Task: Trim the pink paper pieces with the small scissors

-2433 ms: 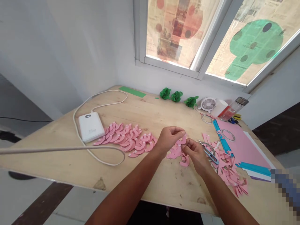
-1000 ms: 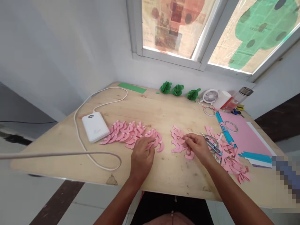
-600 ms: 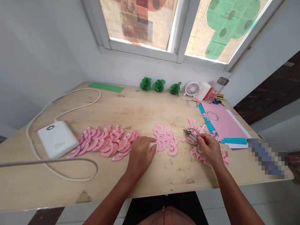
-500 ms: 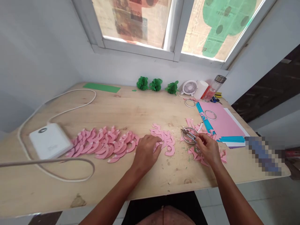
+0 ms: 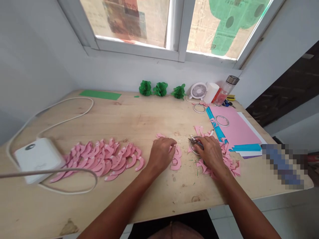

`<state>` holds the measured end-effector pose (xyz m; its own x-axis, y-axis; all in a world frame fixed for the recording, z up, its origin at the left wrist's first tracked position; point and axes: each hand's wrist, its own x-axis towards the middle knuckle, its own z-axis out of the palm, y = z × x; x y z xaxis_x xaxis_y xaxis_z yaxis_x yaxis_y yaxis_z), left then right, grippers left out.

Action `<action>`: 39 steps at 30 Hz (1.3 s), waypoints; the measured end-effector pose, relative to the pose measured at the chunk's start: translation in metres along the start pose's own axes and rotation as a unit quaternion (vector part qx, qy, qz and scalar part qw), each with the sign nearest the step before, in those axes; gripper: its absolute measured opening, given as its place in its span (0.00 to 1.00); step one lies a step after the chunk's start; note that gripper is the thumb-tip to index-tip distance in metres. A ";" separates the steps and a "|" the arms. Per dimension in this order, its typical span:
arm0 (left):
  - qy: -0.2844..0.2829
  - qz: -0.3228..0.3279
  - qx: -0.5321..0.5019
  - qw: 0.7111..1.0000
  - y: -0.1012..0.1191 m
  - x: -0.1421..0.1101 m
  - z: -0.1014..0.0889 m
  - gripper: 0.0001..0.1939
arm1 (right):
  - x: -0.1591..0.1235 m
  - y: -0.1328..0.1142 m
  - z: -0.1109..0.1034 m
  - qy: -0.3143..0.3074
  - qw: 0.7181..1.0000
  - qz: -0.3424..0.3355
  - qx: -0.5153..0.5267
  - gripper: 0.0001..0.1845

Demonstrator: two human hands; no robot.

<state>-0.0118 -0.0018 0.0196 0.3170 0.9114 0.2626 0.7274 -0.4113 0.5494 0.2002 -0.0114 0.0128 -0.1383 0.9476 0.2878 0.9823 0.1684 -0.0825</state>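
My left hand (image 5: 161,153) rests over a small group of curved pink paper pieces (image 5: 176,163), its thumb and forefinger apart. Part of that group is hidden beneath it. My right hand (image 5: 211,154) is closed round a small pair of scissors (image 5: 195,142), whose dark pointed blades face left. Below the blades lies a roll of tape (image 5: 192,149), partly covered by the hand. Pink paper scraps (image 5: 230,162) surround the right hand. To the left, many curved pink pieces with whitish ends overlap in a long pile (image 5: 99,161).
A white box-shaped device (image 5: 40,159) with a looping cable (image 5: 92,103) sits at the left. Green paper balls (image 5: 160,89), a small fan (image 5: 198,90) and a glass bottle (image 5: 225,91) line the back. Coloured sheets (image 5: 235,127) and a tape ring (image 5: 222,120) lie right.
My right hand has come left and turned more palm-down, bringing the scissors over the tape roll. My left hand has moved slightly further over the small pink group. The view has shifted a little.
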 end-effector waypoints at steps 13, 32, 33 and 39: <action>-0.027 -0.032 0.079 0.996 -0.025 0.002 0.001 0.08 | 0.010 -0.018 -0.006 -0.026 0.994 -0.027 0.103 0.10; -0.014 -0.010 0.106 0.994 -0.028 -0.003 0.008 0.09 | 0.066 -0.073 0.003 -0.235 0.959 -0.155 -0.041 0.07; -0.016 -0.012 0.105 0.994 -0.028 -0.003 0.008 0.09 | 0.067 -0.073 0.003 -0.235 0.959 -0.150 -0.040 0.07; -0.020 -0.013 0.101 0.995 -0.027 -0.003 0.006 0.09 | 0.067 -0.073 0.000 -0.221 0.961 -0.159 -0.041 0.08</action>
<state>-0.0283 0.0069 -0.0011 0.3176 0.9229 0.2176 0.8414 -0.3801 0.3841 0.1192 0.0398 0.0386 -0.4562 0.8773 -0.1491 0.8854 0.4643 0.0230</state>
